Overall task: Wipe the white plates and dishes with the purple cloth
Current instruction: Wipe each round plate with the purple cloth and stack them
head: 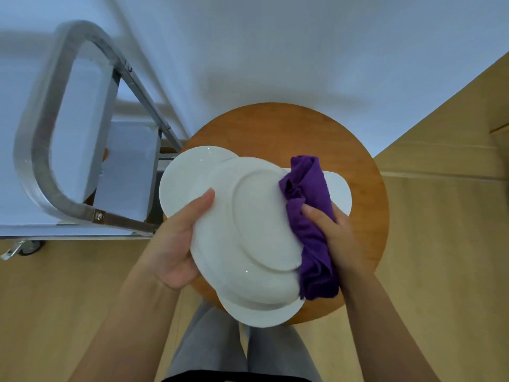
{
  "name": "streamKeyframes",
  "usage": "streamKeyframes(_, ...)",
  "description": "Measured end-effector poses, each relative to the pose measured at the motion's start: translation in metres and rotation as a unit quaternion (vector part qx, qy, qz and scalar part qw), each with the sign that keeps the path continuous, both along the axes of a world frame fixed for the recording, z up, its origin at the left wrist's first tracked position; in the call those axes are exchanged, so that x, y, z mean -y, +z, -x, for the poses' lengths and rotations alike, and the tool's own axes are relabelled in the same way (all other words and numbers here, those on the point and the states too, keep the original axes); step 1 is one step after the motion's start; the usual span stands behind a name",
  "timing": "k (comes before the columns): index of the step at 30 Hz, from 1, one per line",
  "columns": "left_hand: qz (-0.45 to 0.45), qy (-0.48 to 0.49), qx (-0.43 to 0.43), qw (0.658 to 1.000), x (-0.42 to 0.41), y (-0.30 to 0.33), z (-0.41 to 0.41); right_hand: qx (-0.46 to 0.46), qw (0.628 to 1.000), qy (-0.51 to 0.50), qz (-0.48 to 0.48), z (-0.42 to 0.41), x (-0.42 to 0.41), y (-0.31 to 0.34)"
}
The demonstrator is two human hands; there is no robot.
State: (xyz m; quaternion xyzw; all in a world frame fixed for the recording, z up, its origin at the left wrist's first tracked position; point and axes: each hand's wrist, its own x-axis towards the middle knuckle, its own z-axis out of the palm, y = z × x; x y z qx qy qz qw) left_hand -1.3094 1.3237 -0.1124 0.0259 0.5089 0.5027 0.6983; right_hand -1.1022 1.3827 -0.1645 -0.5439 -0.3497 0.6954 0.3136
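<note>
The left hand point(176, 244) grips the plate point(248, 230) underside-up over the bench point(366, 224), so the right hand's point(338, 238) fingers point(316, 216), curled round the cloth point(311, 216), can wipe its rim.

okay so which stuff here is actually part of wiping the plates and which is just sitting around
Part of the job: held plate, underside up, in the left hand; purple cloth gripped by the right hand; other white plates on the round wooden table.

Just around: metal cart, wooden floor.
</note>
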Motion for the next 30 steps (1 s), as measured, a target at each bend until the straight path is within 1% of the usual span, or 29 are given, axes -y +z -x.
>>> streamKeyframes(4,-0.015,0.015,-0.026,0.999,0.004,0.0,-0.009,0.005,0.999,-0.041,0.003,0.007,0.013,-0.004)
streamKeyframes(7,-0.055,0.012,-0.009,0.998,0.002,0.0,-0.024,-0.003,0.996,-0.093,0.013,0.015,0.029,-0.01)
streamKeyframes(11,-0.059,0.04,-0.048,0.996,0.002,-0.005,-0.048,-0.009,0.987,-0.158,0.04,0.029,0.044,-0.016)
streamKeyframes(13,-0.051,0.048,-0.076,0.995,0.005,-0.012,-0.06,0.008,0.989,-0.143,0.032,0.037,0.051,-0.019)
streamKeyframes(15,-0.029,0.012,-0.132,0.991,0.009,-0.017,-0.065,0.014,0.99,-0.132,0.036,0.039,0.059,-0.016)
streamKeyframes(16,-0.03,0.002,-0.148,0.988,0.011,-0.02,-0.064,-0.001,0.991,-0.128,0.042,0.038,0.061,-0.015)
streamKeyframes(18,-0.048,-0.001,-0.143,0.989,0.017,-0.021,-0.058,-0.046,0.989,-0.131,0.057,0.029,0.057,-0.011)
streamKeyframes(19,-0.061,-0.002,-0.127,0.99,0.021,-0.019,-0.053,-0.06,0.986,-0.14,0.07,0.024,0.05,-0.01)
streamKeyframes(21,-0.086,-0.032,-0.117,0.989,0.026,-0.017,-0.05,-0.055,0.982,-0.143,0.107,0.019,0.033,-0.007)
streamKeyframes(22,-0.088,-0.064,-0.136,0.985,0.029,-0.016,-0.052,-0.048,0.983,-0.127,0.122,0.021,0.027,-0.005)
streamKeyframes(25,-0.083,-0.145,-0.232,0.958,0.029,-0.016,-0.059,-0.061,0.984,-0.088,0.141,0.034,0.024,0.001)
streamKeyframes(27,-0.095,-0.163,-0.261,0.947,0.026,-0.017,-0.061,-0.093,0.984,-0.076,0.132,0.04,0.029,0.004)
streamKeyframes(30,-0.123,-0.149,-0.27,0.943,0.023,-0.019,-0.058,-0.133,0.985,-0.029,0.111,0.043,0.037,0.006)
